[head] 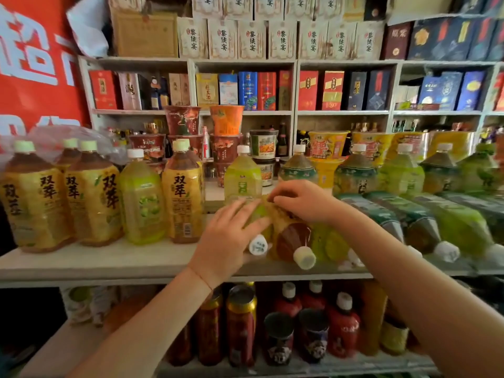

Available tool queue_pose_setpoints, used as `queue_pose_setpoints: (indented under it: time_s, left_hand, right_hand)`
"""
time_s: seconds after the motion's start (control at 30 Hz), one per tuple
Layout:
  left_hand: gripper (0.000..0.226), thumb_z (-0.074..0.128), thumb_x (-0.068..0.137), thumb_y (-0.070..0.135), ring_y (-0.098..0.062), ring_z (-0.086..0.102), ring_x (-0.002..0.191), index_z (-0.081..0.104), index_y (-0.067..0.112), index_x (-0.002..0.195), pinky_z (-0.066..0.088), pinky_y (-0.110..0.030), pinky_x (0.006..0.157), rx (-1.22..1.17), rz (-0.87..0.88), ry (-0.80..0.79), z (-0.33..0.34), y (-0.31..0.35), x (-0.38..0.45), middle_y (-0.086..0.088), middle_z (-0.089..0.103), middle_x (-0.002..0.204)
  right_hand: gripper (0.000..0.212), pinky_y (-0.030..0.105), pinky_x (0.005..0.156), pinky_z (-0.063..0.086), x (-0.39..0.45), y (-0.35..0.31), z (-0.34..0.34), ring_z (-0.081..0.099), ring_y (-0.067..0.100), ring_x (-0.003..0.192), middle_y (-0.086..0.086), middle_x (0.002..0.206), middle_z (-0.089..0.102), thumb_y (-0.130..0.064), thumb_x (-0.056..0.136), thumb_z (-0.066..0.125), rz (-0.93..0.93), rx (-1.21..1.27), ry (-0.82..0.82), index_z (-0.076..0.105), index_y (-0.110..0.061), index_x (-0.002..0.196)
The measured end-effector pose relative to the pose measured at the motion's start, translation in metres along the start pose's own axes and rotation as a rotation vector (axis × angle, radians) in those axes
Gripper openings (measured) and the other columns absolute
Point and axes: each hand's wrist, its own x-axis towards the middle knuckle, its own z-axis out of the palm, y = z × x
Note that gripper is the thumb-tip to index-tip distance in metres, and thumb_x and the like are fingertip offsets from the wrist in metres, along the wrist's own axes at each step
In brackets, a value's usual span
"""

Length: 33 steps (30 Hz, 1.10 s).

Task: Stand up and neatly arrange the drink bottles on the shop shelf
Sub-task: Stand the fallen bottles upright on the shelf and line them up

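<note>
Two hands on toppled bottles, mid shelf (109,257): left hand (229,236) flat on green bottle (259,214), right hand (300,200) pinching amber bottle (291,236). Both lie caps toward 6 o'clock, bases at 12. Upright row at 9 o'clock.

The drink bottles (182,197) were clear plastic with glossy printed labels and matt plastic caps. The shelf (109,261) looked smooth, pale and painted. Below stood shiny metal cans (241,320). The boxes (222,39) above were printed card, some glossy.
</note>
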Motion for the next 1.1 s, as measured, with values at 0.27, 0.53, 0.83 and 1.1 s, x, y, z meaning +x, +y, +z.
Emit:
queue_pose_setpoints:
  time_s: [0.27, 0.53, 0.83, 1.1]
  left_hand:
    - [0.040, 0.056, 0.090, 0.057, -0.006, 0.063, 0.072, 0.070, 0.020, 0.092, 0.041, -0.014, 0.059, -0.387, -0.568, 0.112, -0.049, -0.004, 0.066, 0.009, 0.068, 0.082]
    - [0.041, 0.053, 0.095, 0.058, -0.009, 0.058, 0.073, 0.063, 0.018, 0.097, 0.037, -0.024, 0.061, -0.366, -0.860, -0.050, -0.060, -0.011, 0.091, 0.006, 0.064, 0.080]
    - [0.051, 0.050, 0.102, 0.037, -0.014, 0.041, 0.135, 0.039, 0.018, 0.148, 0.033, -0.025, 0.105, -0.358, -0.828, -0.034, -0.040, -0.019, 0.022, -0.002, 0.044, 0.149]
    - [0.097, 0.070, 0.090, 0.040, -0.026, 0.047, 0.136, 0.003, 0.025, 0.159, 0.045, -0.038, 0.104, -0.375, -0.850, -0.213, -0.017, -0.018, 0.003, -0.007, 0.028, 0.161]
  right_hand:
    - [0.105, 0.035, 0.110, 0.041, -0.017, -0.016, 0.011, 0.042, 0.013, 0.134, -0.006, 0.151, 0.040, -0.040, 0.075, 0.082, -0.168, 0.061, -0.174, 0.015, -0.031, 0.155]
    - [0.077, 0.032, 0.063, 0.051, 0.005, -0.049, 0.046, 0.059, 0.019, 0.089, 0.001, 0.107, 0.055, -0.056, 0.074, 0.076, -0.029, 0.002, 0.144, 0.034, -0.015, 0.124]
    - [0.090, 0.030, 0.064, 0.058, 0.055, -0.061, 0.057, 0.064, 0.020, 0.089, 0.010, 0.113, 0.057, -0.049, 0.078, 0.077, 0.218, 0.087, 0.060, 0.028, -0.004, 0.139]
    - [0.089, 0.036, 0.086, 0.052, 0.076, -0.074, 0.070, 0.058, 0.032, 0.110, 0.023, 0.131, 0.048, -0.052, 0.088, 0.066, 0.270, -0.017, 0.026, 0.025, 0.005, 0.141]
